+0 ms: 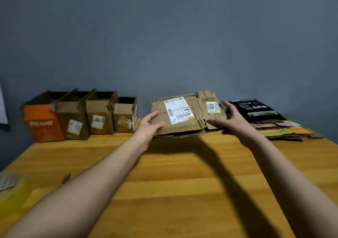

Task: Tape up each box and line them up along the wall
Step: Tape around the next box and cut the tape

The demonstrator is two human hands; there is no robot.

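**Flattened carton in both hands, four boxes already at the wall**

Nearest, at the table's (182, 183) left front edge, lies a roll of yellowish tape (11, 192), blurred, with what looks like a small blade (66, 178) just beyond it. Past the bare middle of the table, both arms reach out to a flattened cardboard box (182, 115) with a white shipping label, held slightly above the surface near the far edge. The left hand (149, 126) holds its left end, thumb on top; whether the fingers curl underneath is hidden. The right hand (232, 117) is at its right end, fingers spread and nearly straight, and I cannot tell if it grips or only touches.

Beyond, along the far edge against the wall (164, 36), four upright boxes stand in a row: an orange box (43, 122) at the left corner, then three brown boxes (99, 117) side by side. A pile of flattened cartons (274, 124) fills the far right corner.

The likely risks: the limp, creased carton may sag or slip from so loose a hold, and swinging it could knock the row or drag the pile.
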